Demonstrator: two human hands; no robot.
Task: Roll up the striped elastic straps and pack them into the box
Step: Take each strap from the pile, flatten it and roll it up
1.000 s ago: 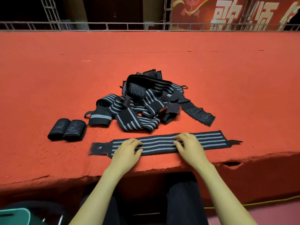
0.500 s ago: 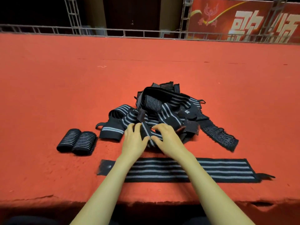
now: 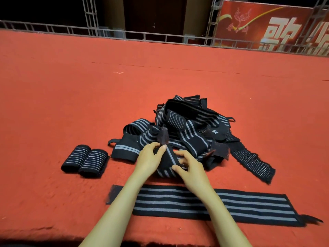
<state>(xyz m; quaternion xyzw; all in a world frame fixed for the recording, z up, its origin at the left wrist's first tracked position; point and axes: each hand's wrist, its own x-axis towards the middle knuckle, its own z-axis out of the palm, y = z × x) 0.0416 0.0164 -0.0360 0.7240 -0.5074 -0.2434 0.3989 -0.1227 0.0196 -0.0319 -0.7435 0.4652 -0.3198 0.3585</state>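
Observation:
A heap of black straps with grey stripes (image 3: 188,129) lies on the red carpeted surface. At its near edge both hands hold one strap (image 3: 166,162) from the heap. My left hand (image 3: 148,159) pinches its upper end near a dark velcro tab (image 3: 163,136). My right hand (image 3: 190,169) grips its lower part with curled fingers. One strap (image 3: 240,207) lies flat and stretched out near the front edge, under my forearms. Two rolled straps (image 3: 85,160) sit side by side at the left. No box is in view.
The red carpet (image 3: 71,97) stretches far back to a metal railing (image 3: 142,35) and a red banner (image 3: 267,25). The surface's front edge (image 3: 53,237) runs along the bottom of the view, dark below it.
Both hands left the flat strap, reached forward to the heap and took hold of one strap there. The view has tilted up and moved closer.

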